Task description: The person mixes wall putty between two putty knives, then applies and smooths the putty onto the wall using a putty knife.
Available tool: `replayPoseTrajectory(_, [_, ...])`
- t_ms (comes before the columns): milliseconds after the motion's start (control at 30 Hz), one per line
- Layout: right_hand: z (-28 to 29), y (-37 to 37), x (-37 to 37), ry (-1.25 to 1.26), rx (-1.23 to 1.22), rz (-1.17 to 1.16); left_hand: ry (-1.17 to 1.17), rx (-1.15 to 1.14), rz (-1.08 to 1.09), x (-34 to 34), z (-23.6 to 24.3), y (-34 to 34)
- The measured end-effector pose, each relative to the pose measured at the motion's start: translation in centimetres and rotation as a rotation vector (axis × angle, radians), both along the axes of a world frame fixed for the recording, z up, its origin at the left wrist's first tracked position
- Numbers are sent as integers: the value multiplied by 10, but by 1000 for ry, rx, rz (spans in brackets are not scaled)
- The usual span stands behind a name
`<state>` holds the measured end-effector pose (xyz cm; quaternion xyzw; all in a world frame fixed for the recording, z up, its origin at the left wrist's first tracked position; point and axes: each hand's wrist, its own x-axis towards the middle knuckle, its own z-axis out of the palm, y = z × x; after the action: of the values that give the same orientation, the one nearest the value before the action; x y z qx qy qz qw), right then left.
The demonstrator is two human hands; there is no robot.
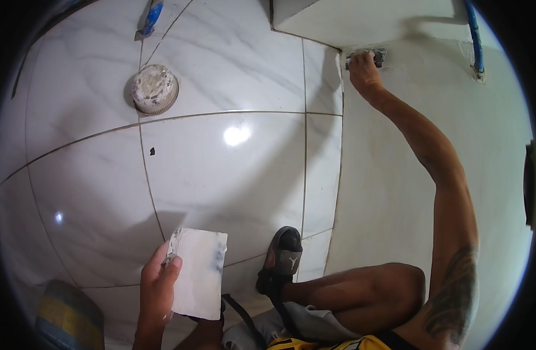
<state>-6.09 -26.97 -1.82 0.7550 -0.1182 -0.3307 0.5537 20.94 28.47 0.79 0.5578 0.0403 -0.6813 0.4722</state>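
Observation:
Low on the left, my left hand (157, 283) grips a white rectangular board (198, 274) by its left edge, thumb lying over the face. The board has a rough, chipped upper left corner and a grey smudge near its right edge. My right arm stretches far forward to the pale wall (390, 169). There my right hand (364, 70), fingers curled, works at a small dark rectangular patch (379, 57) close to the corner by the floor. Whitish smears surround that patch. Whatever those fingers may hold is too small to make out.
A round, plaster-crusted lid (155, 89) lies on the marbled floor tiles (221, 175). Beyond it is a blue-handled tool (152, 17), partly cut off. A blue pipe (476, 46) leaves the wall at far right. A dirty bucket (69, 318) stands lower left, and my sandalled foot (284, 256) is near the wall.

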Motion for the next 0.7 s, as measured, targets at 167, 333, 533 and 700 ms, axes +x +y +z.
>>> replayPoseTrajectory(167, [-1, -10, 1, 54, -42, 4, 6, -13, 8, 4, -5, -5])
replayPoseTrajectory(333, [-5, -16, 0, 81, -46, -16, -27, -13, -24, 9, -5, -16])
replayPoseTrajectory(533, [-4, -23, -4, 100, 30, -53, 0, -27, -43, 11, -5, -22])
replayPoseTrajectory(700, [1, -7, 4, 150, 82, -215, 10, -72, -50, 11, -3, -27])
